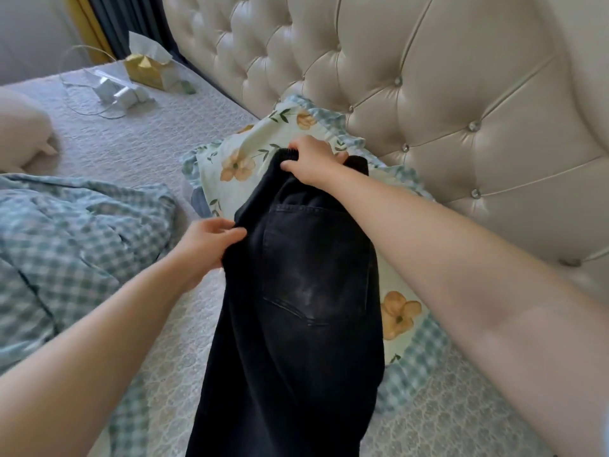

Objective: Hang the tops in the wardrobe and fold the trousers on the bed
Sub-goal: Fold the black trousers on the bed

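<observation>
A pair of black trousers [296, 308] stretches lengthwise in front of me over the bed [138, 140], back pocket facing up. My right hand [313, 161] grips the elastic waistband at the top, above a floral pillow. My left hand [207, 249] pinches the left edge of the trousers a little below the waistband. The lower legs run out of view at the bottom.
A floral pillow [237, 166] with a checked frill lies under the trousers against the tufted cream headboard [445, 94]. A blue checked quilt [72, 242] is bunched at the left. A gold tissue box [145, 69], white items with a cable and a cream cushion [23, 133] sit farther back.
</observation>
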{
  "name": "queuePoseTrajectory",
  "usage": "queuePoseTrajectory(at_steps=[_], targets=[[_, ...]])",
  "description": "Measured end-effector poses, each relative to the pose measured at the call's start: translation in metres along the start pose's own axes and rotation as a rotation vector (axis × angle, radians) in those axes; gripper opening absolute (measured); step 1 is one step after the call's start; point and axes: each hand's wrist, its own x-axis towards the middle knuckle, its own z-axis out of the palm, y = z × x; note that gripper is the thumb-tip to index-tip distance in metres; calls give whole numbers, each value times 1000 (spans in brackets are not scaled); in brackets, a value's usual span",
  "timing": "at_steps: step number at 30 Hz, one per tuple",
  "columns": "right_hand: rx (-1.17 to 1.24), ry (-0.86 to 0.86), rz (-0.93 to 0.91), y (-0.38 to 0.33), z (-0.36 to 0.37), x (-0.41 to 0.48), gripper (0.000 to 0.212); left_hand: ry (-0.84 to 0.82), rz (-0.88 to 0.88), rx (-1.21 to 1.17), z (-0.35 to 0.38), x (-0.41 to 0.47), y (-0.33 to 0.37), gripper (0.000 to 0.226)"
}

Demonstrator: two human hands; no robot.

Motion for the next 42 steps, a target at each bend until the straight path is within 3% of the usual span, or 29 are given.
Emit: queuePoseTrajectory(at_steps=[4, 6, 8, 11, 12, 15, 17, 20, 24, 28, 32, 36, 40, 42], targets=[[41, 1, 54, 12, 37, 6, 46, -5, -95, 199, 18, -1, -62, 25], [31, 37, 55, 16, 47, 9, 45, 39, -108, 234, 25, -10, -94, 13], [18, 65, 52, 17, 53, 12, 42, -18, -174, 160, 33, -24, -118, 7], [3, 88, 37, 19, 55, 14, 42, -131, -289, -125, 36, -39, -133, 24], [6, 98, 34, 21, 54, 14, 43, -93, -282, -192, 32, -39, -135, 25], [5, 140, 33, 22, 51, 11, 44, 226, -180, -303, 7, -35, -136, 21], [-21, 167, 11, 19, 50, 6, 42, 257, -120, -296, -1, -34, -135, 18], [-155, 274, -132, 8, 49, -9, 35, 124, -143, -185, 3, -32, -140, 15], [-282, 468, -394, -2, 49, -57, 29, 122, -163, -73, 13, -42, -167, 9], [-185, 405, -525, 17, 64, -132, 33, 116, -250, 74, 36, -73, -205, 26], [-32, 414, -426, 47, 97, -214, 27, 42, -372, -3, 73, -128, -245, 40], [18, 521, -307, 84, 137, -293, 26, 11, -407, -60, 99, -172, -284, 29], [260, 534, 127, 118, 181, -370, 28, 8, -406, -300, 99, -201, -297, 17], [377, 371, 363, 132, 206, -408, 30, -36, -427, -455, 89, -211, -296, 17]])
